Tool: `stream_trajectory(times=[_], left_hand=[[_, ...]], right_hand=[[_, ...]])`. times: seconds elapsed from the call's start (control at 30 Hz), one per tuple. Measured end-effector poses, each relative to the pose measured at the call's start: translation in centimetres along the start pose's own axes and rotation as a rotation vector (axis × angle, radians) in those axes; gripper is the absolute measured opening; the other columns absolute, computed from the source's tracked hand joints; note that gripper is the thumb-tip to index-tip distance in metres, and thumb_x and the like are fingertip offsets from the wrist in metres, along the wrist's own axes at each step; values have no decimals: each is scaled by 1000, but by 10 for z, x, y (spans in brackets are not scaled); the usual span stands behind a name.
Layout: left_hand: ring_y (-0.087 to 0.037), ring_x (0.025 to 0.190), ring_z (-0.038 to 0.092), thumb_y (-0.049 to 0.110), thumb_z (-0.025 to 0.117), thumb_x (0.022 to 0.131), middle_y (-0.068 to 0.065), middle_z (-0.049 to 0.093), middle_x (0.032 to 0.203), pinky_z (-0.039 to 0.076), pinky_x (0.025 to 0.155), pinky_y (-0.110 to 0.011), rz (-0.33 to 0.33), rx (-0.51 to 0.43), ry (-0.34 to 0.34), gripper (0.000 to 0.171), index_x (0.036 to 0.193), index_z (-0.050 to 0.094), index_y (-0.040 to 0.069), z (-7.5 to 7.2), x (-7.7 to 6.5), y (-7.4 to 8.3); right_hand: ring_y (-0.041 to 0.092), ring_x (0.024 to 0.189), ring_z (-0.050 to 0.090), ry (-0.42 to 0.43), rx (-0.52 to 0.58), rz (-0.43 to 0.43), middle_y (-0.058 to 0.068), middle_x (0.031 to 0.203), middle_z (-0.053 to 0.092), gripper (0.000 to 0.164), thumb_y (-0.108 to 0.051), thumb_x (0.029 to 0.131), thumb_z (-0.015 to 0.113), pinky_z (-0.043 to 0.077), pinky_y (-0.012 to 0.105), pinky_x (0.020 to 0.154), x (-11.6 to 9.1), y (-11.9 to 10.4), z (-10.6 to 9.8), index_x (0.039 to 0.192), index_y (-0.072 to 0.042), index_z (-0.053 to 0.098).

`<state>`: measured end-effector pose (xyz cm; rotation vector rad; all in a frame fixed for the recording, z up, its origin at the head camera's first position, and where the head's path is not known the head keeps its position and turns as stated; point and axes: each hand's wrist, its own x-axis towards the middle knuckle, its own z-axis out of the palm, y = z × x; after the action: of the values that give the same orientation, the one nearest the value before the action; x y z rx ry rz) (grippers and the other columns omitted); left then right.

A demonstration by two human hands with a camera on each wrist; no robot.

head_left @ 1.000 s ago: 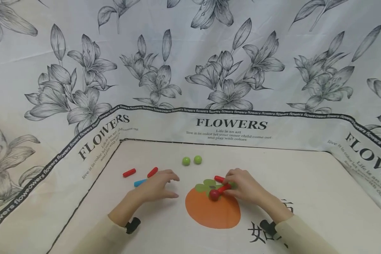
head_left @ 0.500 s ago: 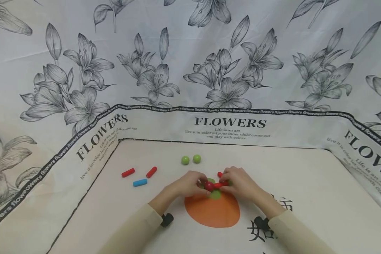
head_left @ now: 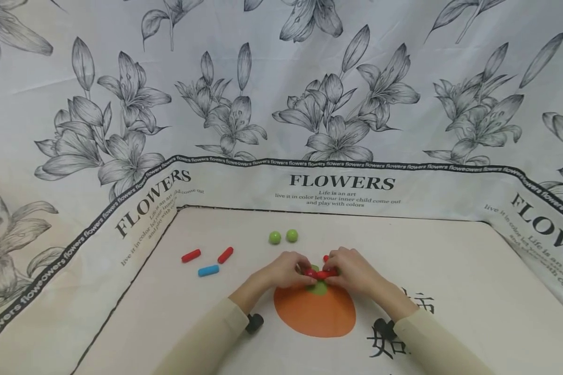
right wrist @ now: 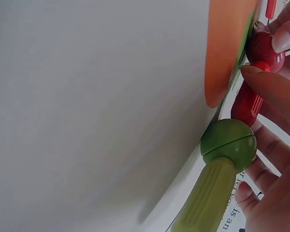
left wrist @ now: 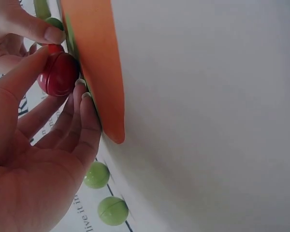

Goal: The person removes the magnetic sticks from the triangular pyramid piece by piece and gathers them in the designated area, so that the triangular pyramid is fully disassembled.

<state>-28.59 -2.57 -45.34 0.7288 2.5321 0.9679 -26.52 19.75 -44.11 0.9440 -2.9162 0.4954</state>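
Observation:
Over the printed orange persimmon my two hands meet. With thumb and fingers my left hand holds a dark red ball. A short red rod touches that ball, and my right hand grips the rod. In the right wrist view a green ball sits at the rod's other end, with a yellow-green rod running on from it. From the head, the right hand hides most of this chain. The tip of another red rod shows just behind the right hand.
Farther back lie two light green balls. On the left are a red rod, a second red rod and a blue rod. A flower-printed cloth rises behind the pale tabletop cloth.
My left hand has moved right from beside the blue rod and taken hold of the red ball. The red ball and rod have shifted slightly back; the right hand stays around the rod.

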Motion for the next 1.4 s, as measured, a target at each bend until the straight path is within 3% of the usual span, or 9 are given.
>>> stream_trajectory(times=[0.2,0.43,0.63,0.8,0.97,1.2,1.4], left_hand=[[-10,85,61,27,80,90,8,67,95,53,71,-22,-9,-25,-19,26,112,76,14,-1,-1,1],[-11,87,60,27,79,91,7,68,94,51,76,-24,10,-34,-32,21,109,76,15,-6,-6,-1],[-12,92,61,32,77,93,8,68,97,53,80,-26,-30,-64,-19,21,109,75,19,-13,-14,-12],[-15,92,61,29,80,91,5,66,98,55,76,-28,-62,-62,52,24,110,73,16,-21,-24,-25],[-18,95,59,23,81,90,2,64,103,55,81,-31,-116,-62,147,25,111,71,14,-34,-30,-38],[-22,99,57,22,80,91,-1,63,105,54,85,-35,-220,-74,285,33,120,68,12,-45,-23,-49],[-23,98,56,18,79,91,-3,62,103,54,85,-37,-255,-72,343,31,119,68,10,-50,-18,-54]], right_hand=[[12,80,50,-8,2,-31,-10,79,64,11,-21,81,88,45,38,79,2,0,-2,88,-17,81],[10,77,51,-21,16,-88,-11,77,65,9,-19,81,87,47,35,75,7,-2,-5,87,-17,81],[10,77,51,-20,16,-21,-13,75,62,8,-17,81,87,48,34,75,7,-3,-5,86,-18,81],[11,81,50,-14,3,5,-11,80,64,11,-20,81,88,47,35,78,3,-4,-4,89,-18,81],[12,80,47,-6,-9,7,-9,81,62,12,-20,81,87,42,32,74,0,-4,-3,90,-18,80],[12,80,48,-12,-1,-12,-9,82,62,12,-16,81,87,43,32,73,-3,-3,-5,90,-18,79],[19,85,56,-4,46,-24,-1,93,66,18,-15,82,86,45,35,75,-8,-5,-9,98,-14,79]])
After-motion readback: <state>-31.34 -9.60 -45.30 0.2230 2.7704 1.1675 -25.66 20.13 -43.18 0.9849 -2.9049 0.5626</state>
